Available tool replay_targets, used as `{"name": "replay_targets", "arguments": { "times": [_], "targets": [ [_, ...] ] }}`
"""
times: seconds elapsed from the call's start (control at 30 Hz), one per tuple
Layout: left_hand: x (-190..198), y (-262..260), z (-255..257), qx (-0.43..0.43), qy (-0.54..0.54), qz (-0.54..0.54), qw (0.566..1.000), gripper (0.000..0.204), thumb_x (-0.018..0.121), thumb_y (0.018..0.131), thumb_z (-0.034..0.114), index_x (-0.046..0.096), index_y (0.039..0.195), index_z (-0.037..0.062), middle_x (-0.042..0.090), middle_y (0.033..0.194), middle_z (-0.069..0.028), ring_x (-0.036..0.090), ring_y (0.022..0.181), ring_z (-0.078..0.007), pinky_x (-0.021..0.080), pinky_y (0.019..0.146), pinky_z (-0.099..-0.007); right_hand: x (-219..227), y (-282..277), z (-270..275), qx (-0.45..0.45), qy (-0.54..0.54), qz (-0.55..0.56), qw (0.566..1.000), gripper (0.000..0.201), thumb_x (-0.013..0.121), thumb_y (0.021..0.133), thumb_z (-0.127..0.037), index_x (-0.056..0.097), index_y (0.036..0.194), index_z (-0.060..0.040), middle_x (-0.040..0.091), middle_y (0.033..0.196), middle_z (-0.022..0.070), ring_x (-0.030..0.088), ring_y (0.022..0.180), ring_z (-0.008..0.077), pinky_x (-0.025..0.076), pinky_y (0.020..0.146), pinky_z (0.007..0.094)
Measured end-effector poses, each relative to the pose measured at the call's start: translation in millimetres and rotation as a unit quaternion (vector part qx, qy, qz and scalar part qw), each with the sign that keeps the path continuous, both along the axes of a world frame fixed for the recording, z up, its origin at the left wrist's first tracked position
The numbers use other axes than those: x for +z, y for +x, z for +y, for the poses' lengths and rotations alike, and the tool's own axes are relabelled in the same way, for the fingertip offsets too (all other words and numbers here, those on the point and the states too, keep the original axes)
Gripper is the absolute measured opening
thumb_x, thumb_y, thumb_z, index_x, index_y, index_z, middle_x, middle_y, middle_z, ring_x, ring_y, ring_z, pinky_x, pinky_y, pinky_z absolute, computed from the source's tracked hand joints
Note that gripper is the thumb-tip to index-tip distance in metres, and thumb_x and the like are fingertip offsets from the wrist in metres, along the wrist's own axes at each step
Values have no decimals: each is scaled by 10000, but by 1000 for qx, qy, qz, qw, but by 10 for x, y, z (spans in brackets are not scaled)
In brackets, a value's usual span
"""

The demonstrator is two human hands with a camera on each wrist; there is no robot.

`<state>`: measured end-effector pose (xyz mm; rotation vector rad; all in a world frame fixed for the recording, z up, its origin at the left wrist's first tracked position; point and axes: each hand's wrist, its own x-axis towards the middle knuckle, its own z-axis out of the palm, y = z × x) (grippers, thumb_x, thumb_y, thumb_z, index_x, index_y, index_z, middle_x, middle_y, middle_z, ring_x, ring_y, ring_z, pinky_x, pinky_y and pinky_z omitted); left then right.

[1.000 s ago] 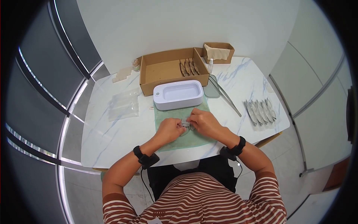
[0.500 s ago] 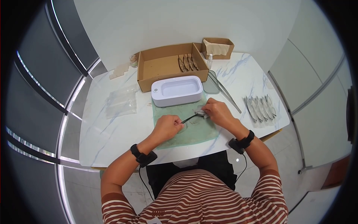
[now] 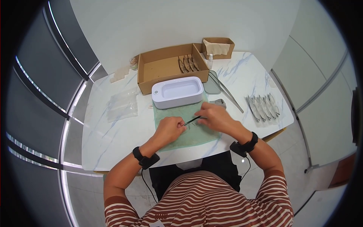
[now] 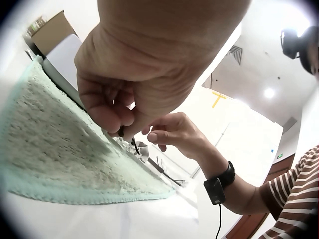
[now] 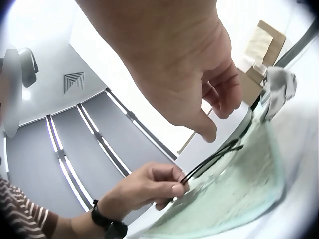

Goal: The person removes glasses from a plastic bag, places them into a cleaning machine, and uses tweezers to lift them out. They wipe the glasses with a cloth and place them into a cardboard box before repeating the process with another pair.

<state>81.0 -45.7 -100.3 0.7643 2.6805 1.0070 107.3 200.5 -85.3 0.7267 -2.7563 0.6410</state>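
Over the green cloth (image 3: 181, 142), my left hand (image 3: 170, 129) pinches a pair of glasses (image 5: 212, 158) between thumb and fingers. Its two thin dark temple arms stick out toward the right. Just above their tips is my right hand (image 3: 215, 116), thumb and fingers apart, holding nothing in the right wrist view. A crumpled grey wiping cloth (image 3: 219, 103) lies beyond the right hand, by the green cloth's right edge. The left hand covers part of the glasses.
A white cleaner with a basin (image 3: 157, 99) stands behind the green cloth. Behind it is a cardboard box (image 3: 176, 77) holding several brown glasses. To the right lie long metal tweezers (image 3: 230, 96) and a row of glasses (image 3: 262, 108); clear plastic bags (image 3: 123, 108) are left.
The hands moved apart, showing the glasses' dark temple arms. My right hand let go of the grey cloth at the right, then came back left toward the arm tips.
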Motion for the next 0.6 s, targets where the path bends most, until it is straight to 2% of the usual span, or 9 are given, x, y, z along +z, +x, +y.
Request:
{"name": "replay_targets", "arguments": {
  "times": [0.03,0.27,0.37,0.47,0.53,0.57,0.6],
  "targets": [
    [-3,5,3,-3,-1,9,1000,231,781,837,208,746,949,9,720,795,-135,681,722,-262,533,704,-374,-44,1,-64,49,2,-8,999,200,775,811,-141,774,1005,-92,622,959,105,658,922,321,546,782,436],
    [31,41,-74,-14,3,-49,999,252,693,935,260,736,935,11,704,776,-132,668,713,-261,518,687,-369,-89,-83,-145,70,-11,-56,996,103,766,834,-132,742,915,-72,624,933,100,661,893,328,539,767,442],
    [5,17,-117,-37,4,-29,999,340,630,993,315,721,907,-1,683,740,-118,650,659,-223,509,644,-352,-68,-77,-115,79,-54,-54,994,94,753,849,-112,726,921,-58,627,913,107,655,867,345,531,754,447],
    [4,25,-136,-36,70,-89,993,397,604,1017,348,704,891,-14,651,716,-99,610,595,-179,507,609,-340,-53,-58,-91,84,-80,-13,993,125,760,852,-80,709,952,-24,627,900,115,645,819,351,517,726,417],
    [9,5,-150,-22,134,-162,977,439,576,1038,376,695,900,-23,619,701,-88,577,545,-155,506,582,-332,-49,-69,-64,57,-120,20,991,120,742,877,-54,697,978,-8,657,895,114,663,783,321,534,682,378],
    [21,-3,-157,-19,138,-162,977,439,576,1038,376,695,900,-23,619,701,-88,577,545,-155,506,582,-332,-49,-72,-46,60,-116,19,991,120,742,877,-54,697,978,-8,657,895,114,663,783,321,534,682,378],
    [74,1,-163,-15,119,-176,977,393,607,1018,343,697,912,-25,631,728,-94,595,582,-164,513,608,-337,-49,-76,-24,23,-149,11,988,97,723,897,-49,690,974,2,677,885,103,679,758,267,536,654,346]
  ]
}}
